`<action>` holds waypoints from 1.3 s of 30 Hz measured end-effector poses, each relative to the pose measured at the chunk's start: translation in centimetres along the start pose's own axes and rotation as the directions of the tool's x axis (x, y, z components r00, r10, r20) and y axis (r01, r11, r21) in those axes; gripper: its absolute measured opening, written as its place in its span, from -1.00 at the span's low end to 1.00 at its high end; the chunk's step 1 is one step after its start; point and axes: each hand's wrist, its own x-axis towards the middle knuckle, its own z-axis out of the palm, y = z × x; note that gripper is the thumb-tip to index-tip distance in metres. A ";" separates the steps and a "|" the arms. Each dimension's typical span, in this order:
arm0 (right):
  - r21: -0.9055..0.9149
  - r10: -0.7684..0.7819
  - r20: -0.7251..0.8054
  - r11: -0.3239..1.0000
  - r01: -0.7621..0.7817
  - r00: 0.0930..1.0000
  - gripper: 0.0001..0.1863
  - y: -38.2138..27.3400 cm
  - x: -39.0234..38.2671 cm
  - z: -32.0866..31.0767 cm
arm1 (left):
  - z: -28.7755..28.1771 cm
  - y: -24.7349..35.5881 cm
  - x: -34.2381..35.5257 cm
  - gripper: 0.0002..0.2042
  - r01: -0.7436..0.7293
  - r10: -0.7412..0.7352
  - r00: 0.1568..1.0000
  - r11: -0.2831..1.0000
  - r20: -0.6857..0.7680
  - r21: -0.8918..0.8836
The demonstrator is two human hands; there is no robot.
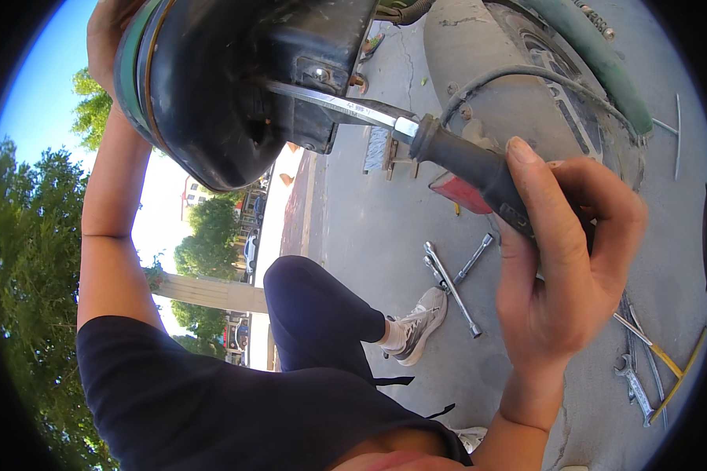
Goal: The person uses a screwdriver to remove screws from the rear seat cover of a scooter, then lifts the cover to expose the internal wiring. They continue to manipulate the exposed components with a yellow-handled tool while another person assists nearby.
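We see the right hand gripping a long screwdriver with a ribbed black handle and a bright steel shaft, its fingers curled around the butt of the handle and one digit laid along the side, a hold that likely lets us both aim and turn it. The shaft slants toward the far left, its tip reaching a recess in a glossy black plastic housing with a green rim; whether the tip is seated, we cannot tell. The left hand is at the housing's far-left edge, most likely bracing it against the push. Its fingers are mostly out of sight, so we cannot tell how they close.

Below, two crossed silver metal socket tools lie on the grey concrete ground, just beside a white-and-grey shoe. To the near right lie a silver steel wrench and a yellow T-shaped metal tool, probably left down there so they stay within reach while both hands are busy.
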 end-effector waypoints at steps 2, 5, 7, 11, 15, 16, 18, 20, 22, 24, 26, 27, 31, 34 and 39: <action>0.044 0.029 0.012 0.999 -0.029 1.000 -0.48 0.0 0.0 -0.2 | -0.1 0.5 -0.1 -0.44 0.064 -0.065 0.998 0.993 0.014 0.102; -0.005 0.057 0.033 0.998 -0.057 0.998 -0.49 -0.7 0.3 0.0 | 0.1 0.3 0.0 -0.44 0.085 -0.084 0.996 0.987 -0.018 0.134; 0.001 0.051 0.051 0.999 -0.051 0.997 -0.48 -0.8 0.5 -0.1 | 0.5 1.1 -0.3 -0.44 0.118 -0.113 0.993 0.980 -0.042 0.160; 0.025 0.054 0.108 0.998 -0.057 0.993 -0.45 -0.8 1.0 -0.7 | 1.0 1.8 -0.3 -0.45 0.177 -0.171 0.984 0.966 -0.047 0.187; 0.010 0.072 0.160 0.997 -0.074 0.985 -0.43 -0.5 0.9 -0.8 | 1.1 0.7 -0.6 -0.45 0.216 -0.216 0.976 0.962 -0.016 0.167; 0.025 0.065 0.173 0.997 -0.070 0.983 -0.44 -0.3 1.0 -1.1 | 1.3 0.8 -0.3 -0.45 0.230 -0.232 0.973 0.958 -0.008 0.172; 0.043 0.014 0.224 0.999 -0.024 0.975 -0.45 0.4 1.2 -1.7 | 1.5 1.0 -0.4 -0.45 0.256 -0.259 0.966 0.950 -0.008 0.180; 0.053 -0.040 0.274 0.998 0.026 0.961 -0.47 0.6 1.3 -1.8 | 1.6 1.1 -1.1 -0.46 0.278 -0.279 0.960 0.942 -0.021 0.189; 0.054 -0.067 0.284 0.997 0.054 0.956 -0.48 0.6 1.7 -2.1 | 1.8 1.1 -0.8 -0.46 0.286 -0.288 0.958 0.939 -0.021 0.190; 0.063 -0.073 0.283 0.996 0.058 0.956 -0.49 0.6 2.1 -2.2 | 1.9 1.1 -0.6 -0.46 0.296 -0.297 0.955 0.936 -0.025 0.190; 0.054 -0.063 0.298 0.997 0.049 0.952 -0.49 0.4 2.4 -2.4 | 2.0 1.1 -0.5 -0.46 0.302 -0.302 0.953 0.934 -0.028 0.191; 0.050 -0.056 0.292 0.998 0.043 0.955 -0.49 0.4 2.4 -2.4 | 2.1 1.1 -0.4 -0.46 0.304 -0.304 0.952 0.934 -0.031 0.190; 0.067 -0.044 0.228 0.997 0.029 0.973 -0.49 0.0 1.5 -1.5 | 2.4 1.1 -1.0 -0.46 0.308 -0.301 0.951 0.933 -0.065 0.186; 0.084 -0.014 0.212 0.996 -0.004 0.977 -0.49 -0.1 1.3 -1.3 | 2.9 1.1 -1.1 -0.46 0.284 -0.267 0.957 0.942 -0.113 0.179; 0.124 0.024 0.258 0.991 -0.058 0.966 -0.49 0.5 1.7 -2.0 | 4.4 1.5 -0.9 -0.46 0.240 -0.206 0.958 0.957 -0.201 0.163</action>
